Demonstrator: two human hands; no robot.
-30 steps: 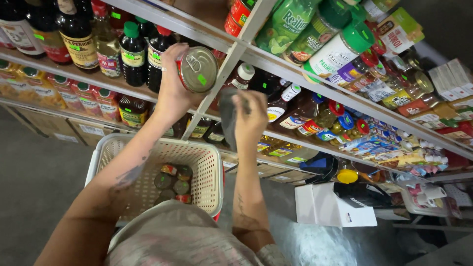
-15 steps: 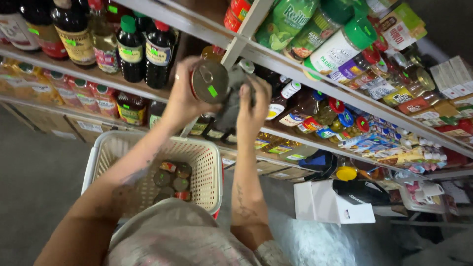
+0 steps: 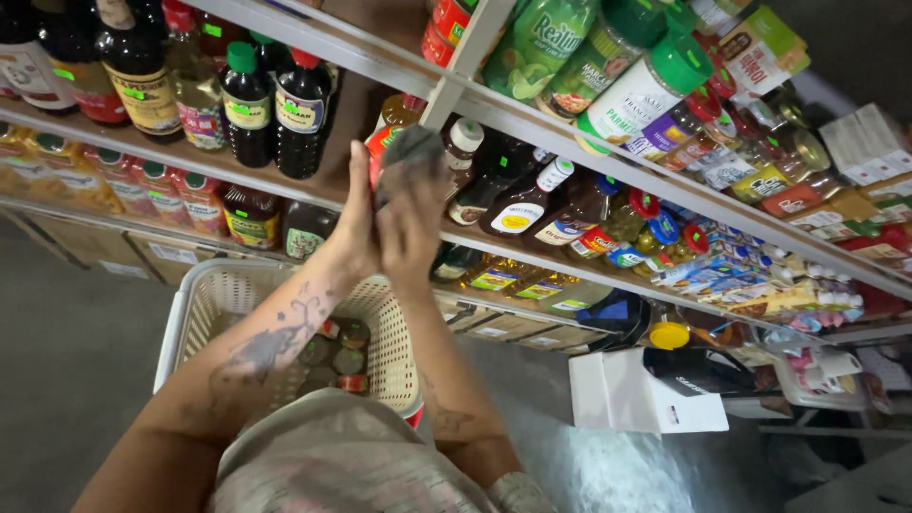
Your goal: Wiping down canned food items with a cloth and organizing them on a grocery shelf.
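Both hands up at the shelf (image 3: 570,128), mid-level, in front of the upright post (image 3: 465,57).

L hand (image 3: 356,223) wrapped around a can (image 3: 382,152): red label, only a sliver shows between the two hands. Fingers curled on it, thumb side toward cam.

R hand (image 3: 410,214) pressing a dark grey cloth (image 3: 410,157) flat against the can's near face. Fingers closed together over the cloth, palm on it. Cloth covers most of the can, so can't tell lid or top condition.

Can is off the shelf, held in the air just in front of the shelf edge, touching both hands and the cloth.

Around it:
- Dark sauce bottles (image 3: 271,109) w/ green and red caps on the shelf just left of the hands.
- Brown sauce bottles (image 3: 518,195) w/ white caps lying tilted just right of the hands.
- Green-lid shaker jars (image 3: 636,90) on the shelf above, right side.
- Small jars (image 3: 142,185) w/ red lids on the lower shelf, left.

Below the forearms: white plastic basket (image 3: 204,318), lattice walls, w/ several small cans (image 3: 342,356) lying in the bottom. Well apart from the held can.

White box (image 3: 632,404) on the floor to the right, dark item on top, too unclear to ID.
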